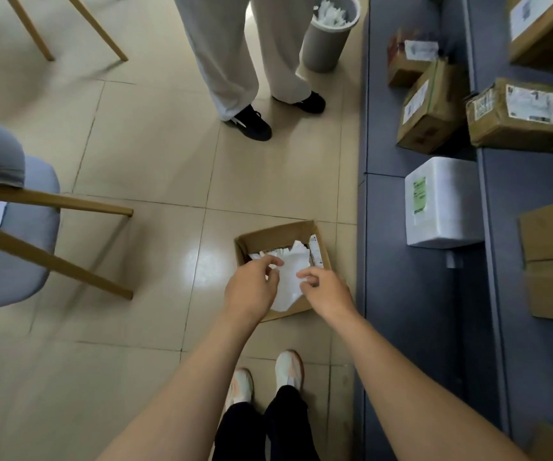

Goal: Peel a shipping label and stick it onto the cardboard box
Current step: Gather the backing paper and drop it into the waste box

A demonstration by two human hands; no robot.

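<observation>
A small open cardboard box (322,257) sits on the tiled floor in front of my feet, with several white paper scraps in it. Over it hangs a white paper sheet (287,287). My left hand (252,289) pinches the sheet's upper left edge. My right hand (326,292) pinches its right edge. The lower part of the sheet covers the box's front rim. Whether the sheet carries print I cannot tell.
Grey shelving (411,294) runs along the right, holding labelled cardboard boxes (431,108) and a white foam box (445,204). Another person's legs (235,61) stand beyond the floor box, beside a grey waste bin (326,38). A grey chair with wooden legs (19,234) is at the left.
</observation>
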